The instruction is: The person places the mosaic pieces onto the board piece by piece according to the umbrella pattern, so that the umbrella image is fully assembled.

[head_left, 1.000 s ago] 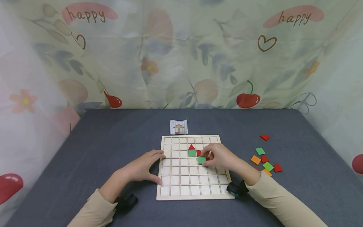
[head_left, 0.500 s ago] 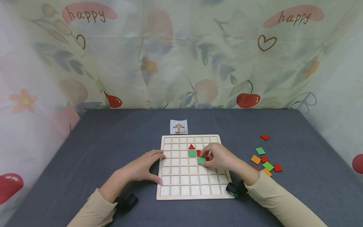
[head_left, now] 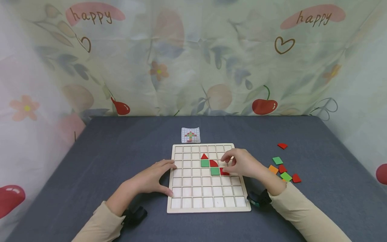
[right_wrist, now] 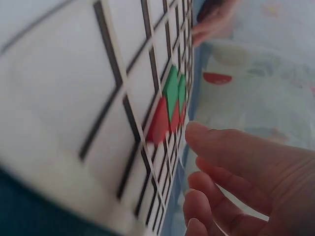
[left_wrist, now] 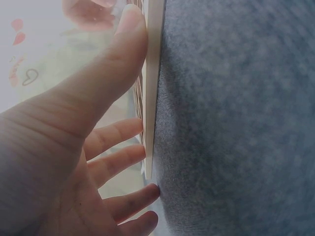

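A wooden grid board [head_left: 208, 211] lies on the table. Set in its cells are a red triangle tile [head_left: 204, 156], two green square tiles [head_left: 215, 171] and two red curved-edge tiles [head_left: 213, 163], the lower one partly behind the right thumb. My right hand [head_left: 242, 163] hovers over the board's right side with its fingers loosely bent; the right wrist view shows nothing between thumb [right_wrist: 221, 142] and fingers. At the board's left edge, my left hand [head_left: 151, 178] rests spread, its thumb [left_wrist: 118, 54] and fingertips along the rim.
Loose tiles lie right of the board: a red one [head_left: 282, 146], green ones [head_left: 277, 161], an orange one [head_left: 273, 169] and more red ones, some partly behind the right forearm. A small pattern card [head_left: 190, 135] lies beyond the board's far edge. A printed curtain [head_left: 193, 67] hangs behind the table.
My right hand has let go of the green square tile, which now sits in its cell, and has moved right and slightly up. The left hand has stayed in place.
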Tool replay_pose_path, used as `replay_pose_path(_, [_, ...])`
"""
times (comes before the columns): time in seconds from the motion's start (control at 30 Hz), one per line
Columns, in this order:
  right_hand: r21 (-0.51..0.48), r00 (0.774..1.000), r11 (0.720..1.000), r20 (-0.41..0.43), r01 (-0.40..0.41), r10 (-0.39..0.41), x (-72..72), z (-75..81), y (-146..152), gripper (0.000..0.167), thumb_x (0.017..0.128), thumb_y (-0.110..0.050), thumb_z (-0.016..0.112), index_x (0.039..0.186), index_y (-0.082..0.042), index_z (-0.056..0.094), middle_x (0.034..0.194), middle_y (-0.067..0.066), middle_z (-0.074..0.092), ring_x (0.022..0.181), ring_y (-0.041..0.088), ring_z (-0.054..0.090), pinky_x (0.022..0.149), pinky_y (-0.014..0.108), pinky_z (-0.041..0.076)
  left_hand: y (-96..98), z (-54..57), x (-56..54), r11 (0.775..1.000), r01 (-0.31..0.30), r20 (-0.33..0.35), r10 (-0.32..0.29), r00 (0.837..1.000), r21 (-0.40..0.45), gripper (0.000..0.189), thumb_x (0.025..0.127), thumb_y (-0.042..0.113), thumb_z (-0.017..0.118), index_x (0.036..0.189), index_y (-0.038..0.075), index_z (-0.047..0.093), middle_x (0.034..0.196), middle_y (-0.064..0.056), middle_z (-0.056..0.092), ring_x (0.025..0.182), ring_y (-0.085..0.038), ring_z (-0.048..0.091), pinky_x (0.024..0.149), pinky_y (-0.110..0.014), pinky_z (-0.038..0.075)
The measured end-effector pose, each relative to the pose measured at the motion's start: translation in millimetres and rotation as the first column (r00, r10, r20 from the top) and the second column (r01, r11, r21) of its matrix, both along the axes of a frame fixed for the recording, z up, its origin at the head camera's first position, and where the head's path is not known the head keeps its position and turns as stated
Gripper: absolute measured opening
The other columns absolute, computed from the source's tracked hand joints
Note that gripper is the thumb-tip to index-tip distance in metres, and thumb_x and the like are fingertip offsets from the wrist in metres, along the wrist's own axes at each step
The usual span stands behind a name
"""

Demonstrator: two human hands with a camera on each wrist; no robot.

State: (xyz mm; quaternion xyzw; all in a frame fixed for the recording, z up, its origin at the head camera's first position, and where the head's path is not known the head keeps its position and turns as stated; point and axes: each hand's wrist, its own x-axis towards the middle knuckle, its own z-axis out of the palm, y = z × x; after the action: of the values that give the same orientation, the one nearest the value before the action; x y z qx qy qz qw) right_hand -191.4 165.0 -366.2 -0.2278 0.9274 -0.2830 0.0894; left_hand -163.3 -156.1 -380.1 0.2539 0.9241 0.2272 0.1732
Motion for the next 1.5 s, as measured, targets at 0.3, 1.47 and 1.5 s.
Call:
replay_pose_path(0.3, [-0.006, 0.993, 0.993, 0.008, 0.117, -0.117, -6.1, 8.3, 48.9, 0.029, 0.077, -0.015, 0.075, 0.101, -0.002, 0.066, 0.09, 0.011, 0.064, 0.064, 0.013, 0.054, 0.057, 0.025, 0.045, -0.3, -0.5, -0.6, 1.0, -0.004, 0.001, 0.004, 1.0, -0.002, 0.085, 0.066, 0.047, 0.079, 0.134, 0.01, 0.045, 0.148, -0.013, 0.034, 0.139, -0.036, 0.029, 0.109, -0.053, 0.03])
replay_pose_path(1.47, [0.121, 0.963, 0.979, 0.194, 0.164, -0.186, -0.8, 2.0, 122.7, 0.029, 0.073, -0.015, 0.077, 0.094, 0.0, 0.064, 0.086, 0.008, 0.061, 0.071, 0.014, 0.054, 0.062, 0.029, 0.047, -2.4, -1.7, 0.0, 1.0, 0.022, -0.02, -0.022, 1.0, 0.018, 0.084, 0.068, 0.047, 0.079, 0.133, 0.007, 0.045, 0.147, -0.014, 0.034, 0.136, -0.034, 0.033, 0.107, -0.051, 0.033])
replay_pose_path(1.5, [0.126, 0.965, 0.978, 0.186, 0.163, -0.185, -1.1, 2.4, 121.6, 0.029, 0.074, -0.016, 0.077, 0.095, 0.0, 0.065, 0.086, 0.007, 0.062, 0.072, 0.014, 0.054, 0.062, 0.028, 0.047, -2.5, -1.8, -0.1, 1.0, 0.022, -0.019, -0.022, 1.0, 0.019, 0.084, 0.068, 0.047, 0.079, 0.133, 0.007, 0.045, 0.147, -0.014, 0.034, 0.136, -0.034, 0.033, 0.107, -0.051, 0.032])
